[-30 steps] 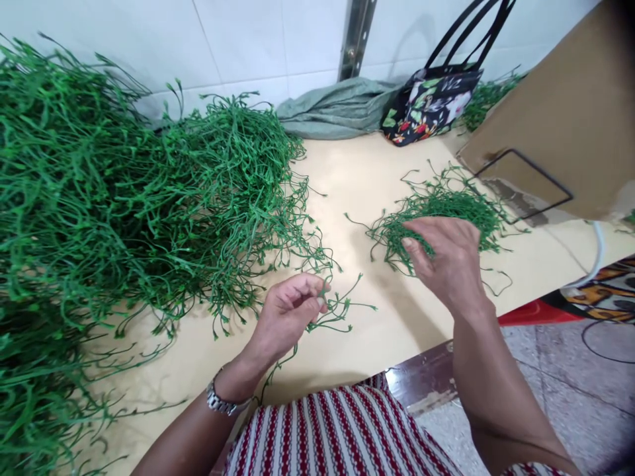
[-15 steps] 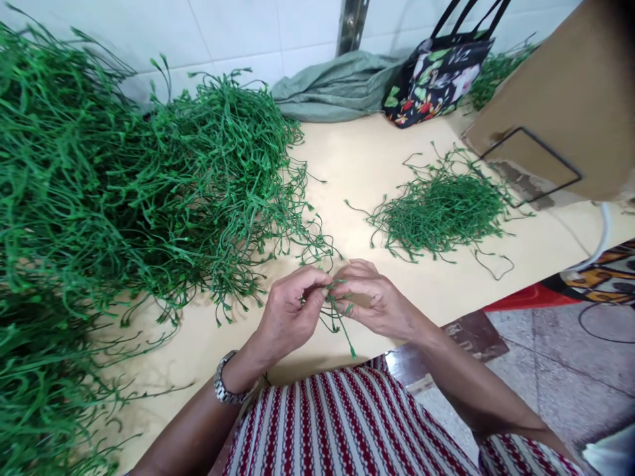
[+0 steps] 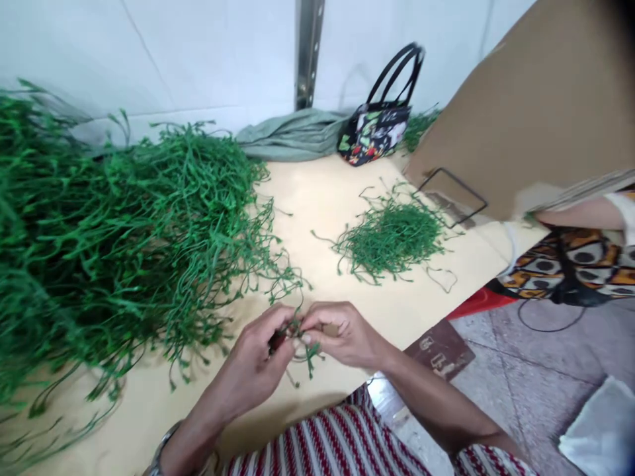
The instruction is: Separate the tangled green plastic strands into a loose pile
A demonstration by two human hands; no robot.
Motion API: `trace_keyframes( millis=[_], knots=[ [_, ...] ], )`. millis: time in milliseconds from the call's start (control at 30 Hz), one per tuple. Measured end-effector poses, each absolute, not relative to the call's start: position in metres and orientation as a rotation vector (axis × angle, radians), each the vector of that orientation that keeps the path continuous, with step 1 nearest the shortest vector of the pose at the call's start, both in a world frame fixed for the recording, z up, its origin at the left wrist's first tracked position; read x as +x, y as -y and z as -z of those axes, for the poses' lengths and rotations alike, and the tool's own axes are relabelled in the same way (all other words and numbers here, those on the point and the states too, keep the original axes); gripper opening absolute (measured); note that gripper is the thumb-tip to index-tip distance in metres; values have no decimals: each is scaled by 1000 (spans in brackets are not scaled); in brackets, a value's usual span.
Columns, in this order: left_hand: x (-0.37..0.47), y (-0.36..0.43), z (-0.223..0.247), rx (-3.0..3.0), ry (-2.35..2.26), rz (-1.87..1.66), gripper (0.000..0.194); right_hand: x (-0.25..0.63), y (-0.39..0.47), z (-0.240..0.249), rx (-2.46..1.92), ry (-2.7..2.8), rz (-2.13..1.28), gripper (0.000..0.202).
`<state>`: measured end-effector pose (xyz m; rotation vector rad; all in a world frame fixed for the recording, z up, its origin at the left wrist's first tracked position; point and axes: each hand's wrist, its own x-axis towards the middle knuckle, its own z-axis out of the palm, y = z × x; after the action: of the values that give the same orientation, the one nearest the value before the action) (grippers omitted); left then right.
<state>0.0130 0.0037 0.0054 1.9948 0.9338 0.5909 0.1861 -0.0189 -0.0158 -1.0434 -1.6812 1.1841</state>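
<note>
The left hand point(image 3: 253, 363) and right hand point(image 3: 347, 334) come fingertips to fingertips, each pinching green sprigs point(image 3: 311, 360) between thumb and fingers, above the near edge of the counter point(image 3: 297, 188). The sprigs look very light, thin and springy, likelier to bend and tangle than to snap, so a light pinch on the bare stem, clear of the small tips that might pull off, should suit them. Outward from the hands, more lie in a big heap point(image 3: 163, 244) at ten o'clock and a small heap point(image 3: 394, 238) at two, with a bag point(image 3: 374, 139) at one o'clock
</note>
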Motion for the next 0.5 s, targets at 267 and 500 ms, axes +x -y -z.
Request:
trace_keyframes(
  millis=[267,500],
  knots=[
    [9,-7,8,2209,-813,-712,17,188,20,15,-1073,2118,-660,17],
    [7,-9,-4,2204,-679,-497,27,188,10,27,-799,2277,-917,8]
  ],
)
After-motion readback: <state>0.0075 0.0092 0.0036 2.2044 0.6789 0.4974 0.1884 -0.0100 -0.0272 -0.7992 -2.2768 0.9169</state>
